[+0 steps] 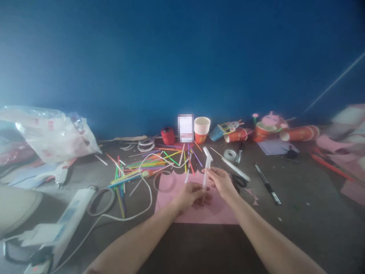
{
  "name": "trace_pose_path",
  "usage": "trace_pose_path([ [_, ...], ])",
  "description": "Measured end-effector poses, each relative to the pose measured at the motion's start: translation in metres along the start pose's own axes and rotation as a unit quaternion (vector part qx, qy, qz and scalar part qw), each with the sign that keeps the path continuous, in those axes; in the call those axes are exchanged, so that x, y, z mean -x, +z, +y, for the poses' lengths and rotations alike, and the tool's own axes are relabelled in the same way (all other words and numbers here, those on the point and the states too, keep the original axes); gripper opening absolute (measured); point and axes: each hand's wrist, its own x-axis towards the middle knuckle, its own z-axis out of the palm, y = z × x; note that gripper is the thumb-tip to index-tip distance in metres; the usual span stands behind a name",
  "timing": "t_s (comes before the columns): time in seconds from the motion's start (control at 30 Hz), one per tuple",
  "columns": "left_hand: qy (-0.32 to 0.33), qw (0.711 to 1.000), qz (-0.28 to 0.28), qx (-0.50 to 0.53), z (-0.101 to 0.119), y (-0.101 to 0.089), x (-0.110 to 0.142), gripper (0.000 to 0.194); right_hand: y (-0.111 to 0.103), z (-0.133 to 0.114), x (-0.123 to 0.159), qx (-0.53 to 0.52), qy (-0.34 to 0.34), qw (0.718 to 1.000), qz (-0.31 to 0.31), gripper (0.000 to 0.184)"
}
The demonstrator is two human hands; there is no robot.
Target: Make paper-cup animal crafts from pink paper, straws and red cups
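Note:
A white straw-like stick (207, 171) with a bent top stands nearly upright between my hands. My right hand (221, 180) pinches it around the middle, thumb and fingers together. Lower down, my left hand (189, 196) has its fingers closed about the bottom end, which is partly hidden. Both hands are above a pink sheet of paper (216, 217) with a scalloped far edge. A thin white strip (187, 176) lies at that edge, just beyond my left hand. Dark-handled scissors (239, 180) and small pink paper scraps (255, 198) are right of my right hand.
Coloured sticks (151, 163), tape rings (101, 201) and a white cable (128, 217) spread leftward. A power strip (74, 213) and glue gun (57, 173) lie left. Stacked paper cups (202, 129) stand by the blue wall; a pen (268, 184) lies right.

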Motion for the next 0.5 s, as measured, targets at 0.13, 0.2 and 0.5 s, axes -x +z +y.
trace_pose_path([
  [0.13, -0.002, 1.000, 0.020, 0.010, 0.000, -0.001, -0.002, 0.043, 0.000, 0.001, 0.001, -0.001, -0.009, 0.999, -0.031, 0.032],
  [0.2, 0.019, 0.999, 0.031, 0.026, 0.001, -0.001, -0.002, 0.039, 0.002, 0.000, 0.004, 0.040, -0.014, 0.997, -0.067, 0.032],
  [0.5, 0.058, 0.997, 0.055, -0.022, 0.007, -0.001, 0.003, 0.041, 0.003, -0.006, 0.008, 0.100, -0.067, 0.992, -0.041, 0.033],
])
